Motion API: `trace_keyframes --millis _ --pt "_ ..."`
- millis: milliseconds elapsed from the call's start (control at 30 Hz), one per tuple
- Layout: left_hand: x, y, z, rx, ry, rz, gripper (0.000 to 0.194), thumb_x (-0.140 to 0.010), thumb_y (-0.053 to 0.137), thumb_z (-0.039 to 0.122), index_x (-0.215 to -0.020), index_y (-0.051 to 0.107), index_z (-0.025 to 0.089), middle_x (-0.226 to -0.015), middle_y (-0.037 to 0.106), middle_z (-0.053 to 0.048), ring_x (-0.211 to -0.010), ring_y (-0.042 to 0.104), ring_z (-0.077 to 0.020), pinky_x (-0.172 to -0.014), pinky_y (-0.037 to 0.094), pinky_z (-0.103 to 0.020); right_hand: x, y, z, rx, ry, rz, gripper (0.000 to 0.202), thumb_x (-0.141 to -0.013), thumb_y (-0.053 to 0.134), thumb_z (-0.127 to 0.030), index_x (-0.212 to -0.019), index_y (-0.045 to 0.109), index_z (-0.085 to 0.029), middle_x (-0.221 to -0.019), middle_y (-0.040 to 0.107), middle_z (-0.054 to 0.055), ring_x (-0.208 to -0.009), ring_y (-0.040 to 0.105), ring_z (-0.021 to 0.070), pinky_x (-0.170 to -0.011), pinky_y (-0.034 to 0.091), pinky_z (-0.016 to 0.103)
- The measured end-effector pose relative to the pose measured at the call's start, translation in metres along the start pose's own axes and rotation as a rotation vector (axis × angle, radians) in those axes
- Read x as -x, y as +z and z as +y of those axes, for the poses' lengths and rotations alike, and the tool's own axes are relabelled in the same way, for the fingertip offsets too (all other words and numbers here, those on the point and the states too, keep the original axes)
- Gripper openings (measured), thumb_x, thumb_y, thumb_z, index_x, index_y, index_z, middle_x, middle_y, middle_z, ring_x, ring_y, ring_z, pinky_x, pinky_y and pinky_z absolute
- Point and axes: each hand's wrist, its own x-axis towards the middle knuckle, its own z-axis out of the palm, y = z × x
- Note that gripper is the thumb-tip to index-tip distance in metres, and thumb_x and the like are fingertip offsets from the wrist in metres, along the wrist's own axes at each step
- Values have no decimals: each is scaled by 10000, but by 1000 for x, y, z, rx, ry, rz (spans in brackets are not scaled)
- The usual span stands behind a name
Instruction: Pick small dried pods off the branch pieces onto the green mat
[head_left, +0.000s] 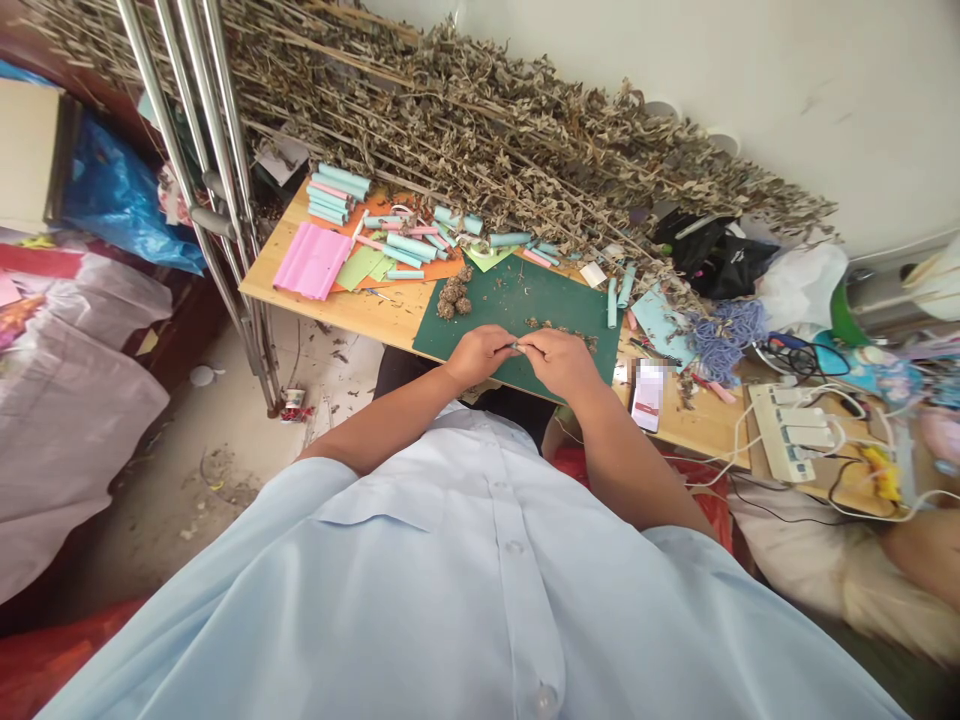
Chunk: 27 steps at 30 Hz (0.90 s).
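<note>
Head view shows one small pale bluish piece (516, 346), mostly hidden; left hand (482, 356) and right hand (559, 361) pinch it, each grip closed narrowly.

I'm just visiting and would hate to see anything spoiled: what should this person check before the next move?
1. Left hand and right hand together at the fingertips: ok.
2. Small bluish piece between them held firmly: cannot tell; fingers mostly hide it.
3. Green mat free of loose bits: not ok; brown crumbs lie on it.
4. Brown clumps apart from the hands: ok; they sit beyond the left one.
5. Phone apart from the hands: ok, off to the right.
</note>
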Motion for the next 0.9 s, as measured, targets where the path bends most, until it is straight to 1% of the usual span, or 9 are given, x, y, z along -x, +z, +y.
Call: trace_keyframes --millis 100,167,233,300,433,533,667,900 --pt "0 1 -1 -7 4 -7 304 -1037 615 426 -1094 804 194 -1004 780 -101 -966 710 -213 -887 547 -325 -2 -1 -4 32 23 -12 206 -983 582 -245 -965 788 -243 -990 811 66 -959 738 266 -890 567 396" --pt "0 1 -1 -7 -1 -8 316 -1041 606 436 -1098 801 194 -1017 780 -104 -976 711 -213 -898 547 -327 -2 -2 -5 42 46 0 201 -971 601 -247 -1032 792 -235 -986 812 69 -935 744 265 -868 577 391" --pt "0 0 -1 -8 -10 -7 328 -1042 601 445 -1097 797 187 -1035 778 -112 -989 711 -217 -915 548 -333 -2 -1 -5 36 35 13 264 -975 598 -244 -1161 784 -241 -1069 816 70 -976 751 268 -895 587 400" --pt "0 -1 1 -13 -23 -21 337 -1045 592 448 -1071 796 181 -1029 776 -117 -991 709 -218 -925 547 -336 -2 -2 -3 28 -10 -4 308 -993 574 -241 -1222 779 -263 -1147 810 63 -1025 750 262 -935 588 405" --pt "-1 -3 5 -7 -27 -38 329 -1051 582 428 -1041 799 181 -1000 775 -112 -984 708 -216 -921 546 -333 -2 -4 4 55 -69 -64 281 -1013 551 -249 -1095 819 -260 -1091 815 69 -987 747 258 -898 581 392" --pt "-2 -4 5 5 -16 -27 302 -1046 598 410 -1072 802 188 -1009 781 -106 -988 712 -215 -925 546 -333 -3 -5 6 67 -73 -72 263 -1009 553 -235 -1063 811 -245 -1082 814 71 -992 738 259 -897 560 387" --pt "-1 -2 3 -5 -8 -28 286 -1035 622 405 -1094 807 196 -1031 786 -103 -991 715 -213 -923 546 -327 -4 -6 2 62 -27 -59 212 -977 582 -208 -992 791 -242 -1014 811 62 -945 725 252 -881 530 368" --pt "0 0 0 -26 -18 -18 300 -1035 618 415 -1108 805 193 -1031 785 -109 -986 718 -216 -918 554 -335 -9 -10 -11 44 109 -62 99 -897 660 -206 -871 748 -243 -772 743 22 -726 660 215 -722 463 321"
